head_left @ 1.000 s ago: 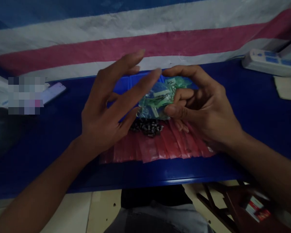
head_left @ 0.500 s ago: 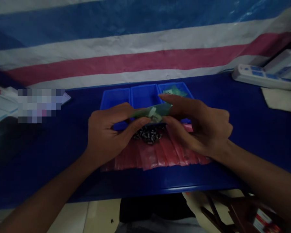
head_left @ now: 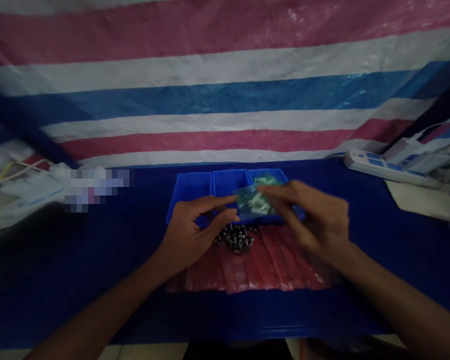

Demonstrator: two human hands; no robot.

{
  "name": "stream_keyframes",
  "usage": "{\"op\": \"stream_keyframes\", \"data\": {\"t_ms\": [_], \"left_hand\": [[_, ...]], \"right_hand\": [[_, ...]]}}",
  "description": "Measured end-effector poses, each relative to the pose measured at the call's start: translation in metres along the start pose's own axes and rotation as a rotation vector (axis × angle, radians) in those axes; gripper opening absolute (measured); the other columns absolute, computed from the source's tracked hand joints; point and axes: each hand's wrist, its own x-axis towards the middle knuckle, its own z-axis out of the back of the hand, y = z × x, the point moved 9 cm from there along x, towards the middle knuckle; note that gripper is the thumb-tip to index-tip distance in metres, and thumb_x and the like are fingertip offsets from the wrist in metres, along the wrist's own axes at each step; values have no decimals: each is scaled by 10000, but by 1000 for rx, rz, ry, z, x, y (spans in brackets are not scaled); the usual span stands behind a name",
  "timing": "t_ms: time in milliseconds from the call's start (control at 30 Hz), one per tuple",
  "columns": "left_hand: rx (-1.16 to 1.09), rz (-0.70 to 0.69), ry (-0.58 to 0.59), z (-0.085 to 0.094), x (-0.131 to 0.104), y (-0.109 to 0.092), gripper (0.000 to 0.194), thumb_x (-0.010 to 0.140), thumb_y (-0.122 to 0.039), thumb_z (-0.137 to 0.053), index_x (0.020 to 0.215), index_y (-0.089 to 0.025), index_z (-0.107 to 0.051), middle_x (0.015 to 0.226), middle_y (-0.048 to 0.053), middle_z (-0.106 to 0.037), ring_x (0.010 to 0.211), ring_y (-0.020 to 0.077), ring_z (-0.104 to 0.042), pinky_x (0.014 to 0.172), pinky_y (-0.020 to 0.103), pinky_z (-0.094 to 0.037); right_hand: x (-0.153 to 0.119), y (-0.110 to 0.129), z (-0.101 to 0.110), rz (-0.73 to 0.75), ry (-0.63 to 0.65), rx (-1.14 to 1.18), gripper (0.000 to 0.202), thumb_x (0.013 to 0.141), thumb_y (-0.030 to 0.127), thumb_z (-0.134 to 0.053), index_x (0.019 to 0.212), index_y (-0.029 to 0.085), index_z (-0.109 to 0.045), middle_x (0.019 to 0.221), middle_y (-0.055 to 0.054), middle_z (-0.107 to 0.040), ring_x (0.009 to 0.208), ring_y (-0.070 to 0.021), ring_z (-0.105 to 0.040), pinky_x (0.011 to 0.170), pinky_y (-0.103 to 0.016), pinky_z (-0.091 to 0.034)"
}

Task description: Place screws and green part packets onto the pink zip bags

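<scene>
A small clear green plastic bag point(head_left: 253, 201) with pale pieces inside hangs over the front of the blue bins. My right hand point(head_left: 313, 215) pinches it by its right side between thumb and fingers, slightly blurred. At the bag's left edge is my left hand point(head_left: 193, 230), thumb and index finger a little apart; whether its fingertips still touch the plastic I cannot tell. Beneath the hands lies a pile of small dark metal screws point(head_left: 235, 240) on a row of overlapping red plastic bags point(head_left: 236, 275). The right hand hides part of that row.
Three joined blue bins point(head_left: 192, 186) stand behind the screws; the right one holds more green bags point(head_left: 269, 178). A white power strip point(head_left: 371, 162) and a beige sheet point(head_left: 422, 200) lie at the right. White items and cables point(head_left: 33, 185) are at the left, before a striped sheet point(head_left: 210, 95).
The bag has turned flatter toward me and shifted slightly right with my right hand. My left fingers have loosened from its middle toward its left edge. The camera view has tilted up.
</scene>
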Motion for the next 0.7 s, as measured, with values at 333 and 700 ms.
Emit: {"op": "stream_keyframes", "data": {"t_ms": [333, 700], "left_hand": [[151, -86, -55, 10, 2, 3, 180, 1038, -303, -651, 1114, -250, -805, 894, -9, -836, 777, 173, -761, 783, 320, -614], [565, -190, 257, -8, 4, 24, 302, 1054, -393, -640, 1210, -191, -801, 1519, 155, -642, 1499, 330, -537, 1215, 577, -499]], "right_hand": [[-6, -107, -16, -332, 234, -128, 221, 940, 276, -650, 1002, 207, -850, 815, -70, -756, 662, -216, -678, 648, -350, -552], [-11, -75, -26, 88, 397, -290, 243, 1026, 299, -670, 1201, 208, -813, 1249, -135, -807, 1285, -369, -722, 1030, -606, -637]]}}
